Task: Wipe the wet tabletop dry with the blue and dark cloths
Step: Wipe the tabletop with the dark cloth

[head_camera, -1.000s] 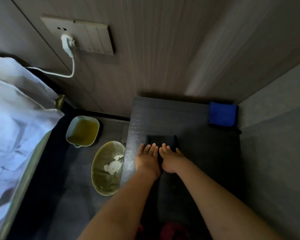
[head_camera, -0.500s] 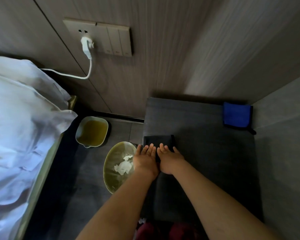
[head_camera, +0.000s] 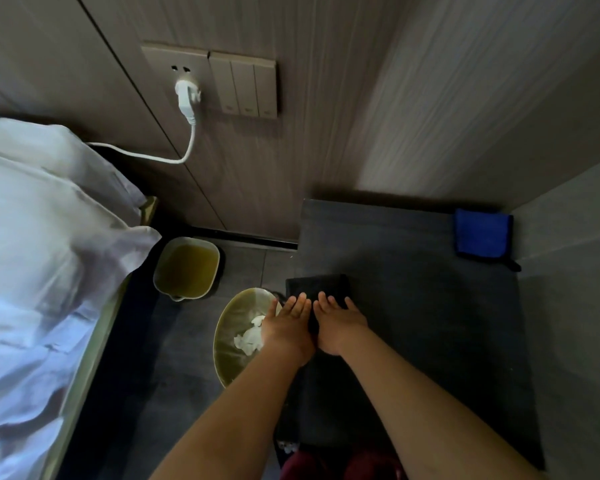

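Note:
A dark grey tabletop (head_camera: 413, 289) fills the right half of the head view. A dark cloth (head_camera: 317, 287) lies folded at its left edge. My left hand (head_camera: 288, 327) and my right hand (head_camera: 338, 323) press flat on the cloth's near part, side by side, fingers straight and pointing away from me. My left hand partly overhangs the table's left edge. A blue cloth (head_camera: 482, 233) lies folded in the far right corner of the tabletop, untouched.
Below the table's left edge stands a round bin (head_camera: 236, 341) with white crumpled paper inside. A square basin (head_camera: 187, 270) of yellowish liquid sits on the floor further left. White bedding (head_camera: 42, 271) fills the left. Walls close in behind and to the right.
Both hands and the dark cloth have slid left along the tabletop to its left edge. The view has panned left.

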The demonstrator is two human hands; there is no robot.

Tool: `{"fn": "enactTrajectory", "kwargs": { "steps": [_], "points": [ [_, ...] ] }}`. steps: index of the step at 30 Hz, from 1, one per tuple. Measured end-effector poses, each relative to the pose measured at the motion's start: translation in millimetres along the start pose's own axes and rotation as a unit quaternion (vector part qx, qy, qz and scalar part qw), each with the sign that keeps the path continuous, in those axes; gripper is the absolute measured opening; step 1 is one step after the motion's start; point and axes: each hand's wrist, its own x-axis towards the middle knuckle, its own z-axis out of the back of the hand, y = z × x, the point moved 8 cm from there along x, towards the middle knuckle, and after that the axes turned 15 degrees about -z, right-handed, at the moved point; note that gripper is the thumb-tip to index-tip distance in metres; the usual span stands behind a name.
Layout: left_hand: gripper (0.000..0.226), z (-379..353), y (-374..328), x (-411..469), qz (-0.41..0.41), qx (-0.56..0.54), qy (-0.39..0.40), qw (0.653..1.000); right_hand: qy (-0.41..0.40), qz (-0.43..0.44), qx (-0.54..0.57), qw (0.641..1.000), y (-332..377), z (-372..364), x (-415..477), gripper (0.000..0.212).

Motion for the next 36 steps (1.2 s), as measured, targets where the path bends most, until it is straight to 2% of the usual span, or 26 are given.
{"fn": "enactTrajectory", "kwargs": {
  "steps": [8, 12, 18, 23, 36],
  "points": [
    [0.068, -3, 2, 2, -0.003, -0.035, -0.022, 0.999, -0.014, -0.003, 0.000, 1.000, -1, -1, 1, 0.069],
    [0.068, -3, -2, 1, -0.009, -0.061, -0.015, 0.998, -0.022, 0.002, 0.003, 1.000, -1, -8, -1, 0.077],
    [0.067, -17, -10, -9, -0.017, -0.057, 0.017, 0.998, -0.022, 0.007, 0.008, 1.000, 1, -31, -12, 0.069],
    [0.067, -28, -17, -20, -0.019, -0.052, 0.036, 0.998, -0.009, -0.004, -0.015, 1.000, 5, -48, -22, 0.073],
    [0.072, -29, -23, -14, 0.019, -0.009, 0.069, 0.997, -0.045, 0.006, -0.008, 0.999, -2, -49, -21, 0.074]
  ]
}}
